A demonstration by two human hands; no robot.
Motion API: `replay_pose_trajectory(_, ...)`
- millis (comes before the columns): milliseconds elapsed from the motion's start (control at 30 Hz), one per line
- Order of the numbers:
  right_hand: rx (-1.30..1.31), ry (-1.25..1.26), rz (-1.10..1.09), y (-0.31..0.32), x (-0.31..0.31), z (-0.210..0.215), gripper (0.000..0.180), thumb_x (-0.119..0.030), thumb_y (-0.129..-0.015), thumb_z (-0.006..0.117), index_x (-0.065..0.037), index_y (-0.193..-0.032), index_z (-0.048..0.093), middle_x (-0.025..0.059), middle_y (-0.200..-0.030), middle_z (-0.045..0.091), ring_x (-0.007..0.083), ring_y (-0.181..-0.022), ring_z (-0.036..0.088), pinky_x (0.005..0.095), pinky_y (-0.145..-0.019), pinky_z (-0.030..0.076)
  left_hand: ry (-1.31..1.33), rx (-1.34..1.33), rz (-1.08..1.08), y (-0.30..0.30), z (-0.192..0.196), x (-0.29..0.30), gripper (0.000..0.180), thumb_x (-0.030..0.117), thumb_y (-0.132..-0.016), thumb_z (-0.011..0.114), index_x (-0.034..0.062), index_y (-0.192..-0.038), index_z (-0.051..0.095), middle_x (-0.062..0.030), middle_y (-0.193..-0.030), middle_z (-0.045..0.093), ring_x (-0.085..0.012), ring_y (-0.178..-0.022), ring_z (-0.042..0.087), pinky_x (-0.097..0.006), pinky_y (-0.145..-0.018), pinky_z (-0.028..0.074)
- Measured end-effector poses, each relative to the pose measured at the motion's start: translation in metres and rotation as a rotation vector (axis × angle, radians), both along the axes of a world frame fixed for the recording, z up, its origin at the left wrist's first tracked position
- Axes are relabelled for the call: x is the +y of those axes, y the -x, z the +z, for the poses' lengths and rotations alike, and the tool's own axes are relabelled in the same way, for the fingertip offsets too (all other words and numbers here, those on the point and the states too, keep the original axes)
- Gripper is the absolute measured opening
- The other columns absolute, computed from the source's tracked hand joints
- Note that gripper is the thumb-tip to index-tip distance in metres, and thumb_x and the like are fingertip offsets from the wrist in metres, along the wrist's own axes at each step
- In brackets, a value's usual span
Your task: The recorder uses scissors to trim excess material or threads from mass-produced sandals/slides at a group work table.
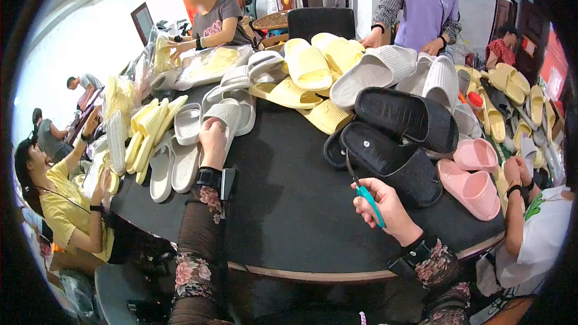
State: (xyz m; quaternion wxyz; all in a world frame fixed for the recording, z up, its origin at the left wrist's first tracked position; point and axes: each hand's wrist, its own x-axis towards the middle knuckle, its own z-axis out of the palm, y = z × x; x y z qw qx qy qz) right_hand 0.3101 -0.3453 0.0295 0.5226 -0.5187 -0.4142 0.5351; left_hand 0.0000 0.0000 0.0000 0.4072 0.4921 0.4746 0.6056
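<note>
My left hand [212, 141] is closed on a light grey slipper [227, 114] at the left middle of the table, among other grey slippers. In my right hand [388, 206] is a teal-handled blade tool [369, 204], gripped with its narrow dark blade pointing up and away. The blade tip lies close to a black slipper [391, 159], and I cannot tell whether they touch. Another black slipper [409, 117] lies just behind it. To the left of my left hand, a pair of grey slippers [183, 165] rests near the table's edge.
The dark table [271, 204] bears heaped yellow slippers [308, 63] and grey slippers [370, 75] at the back, and pink slippers [469, 186] at the right. Co-workers stand around: one in yellow [69, 204] at left, one in purple [424, 9] opposite, one in white [536, 241] at right.
</note>
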Motion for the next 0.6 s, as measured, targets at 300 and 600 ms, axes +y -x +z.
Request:
replay_pose_trajectory(300, -0.013, -0.014, -0.033, -0.003, -0.002, 0.002, 0.037, -0.019, -0.085, 0.066, -0.003, -0.115, 0.051, -0.0007, -0.07, 0.056, 0.0028, -0.049, 0.048, 0.018, -0.039, 0.038, 0.04, -0.303, -0.459, -0.008, 0.014, -0.015, 0.032, 0.013, -0.089, 0.055, 0.0014, -0.118, 0.053, -0.0001, -0.098, 0.057, -0.0105, -0.085, 0.054, -0.026, -0.072, 0.042)
replay_pose_trajectory(600, 0.0, -0.021, -0.021, 0.0, -0.003, 0.004, 0.038, -0.019, -0.085, 0.067, -0.003, -0.115, 0.051, -0.0012, -0.071, 0.055, 0.0029, -0.049, 0.048, 0.0181, -0.039, 0.038, 0.001, -0.385, -0.419, -0.007, 0.031, -0.038, 0.034, 0.013, -0.091, 0.056, 0.0009, -0.122, 0.05, 0.0032, -0.089, 0.054, -0.0042, -0.074, 0.047, -0.02, -0.065, 0.039)
